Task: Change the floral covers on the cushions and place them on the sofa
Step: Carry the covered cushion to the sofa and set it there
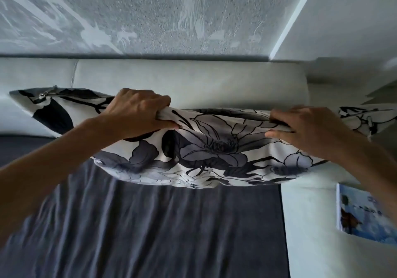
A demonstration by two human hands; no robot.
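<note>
A cushion in a black, grey and white floral cover (210,148) hangs in the air above the sofa seat, its long top edge running left to right. My left hand (137,112) grips a bunched fold of the cover along that top edge, left of the middle. Near the right end, my right hand (309,129) pinches the same edge between thumb and curled fingers. A metal zip pull (44,95) shows at the cushion's far left corner. The pale sofa backrest (193,77) stands right behind the cushion.
A dark blue-grey throw (150,224) covers the sofa seat below the cushion. On the pale armrest (309,224) at the right lies a blue picture book (365,215). A textured grey wall (150,15) rises behind the sofa.
</note>
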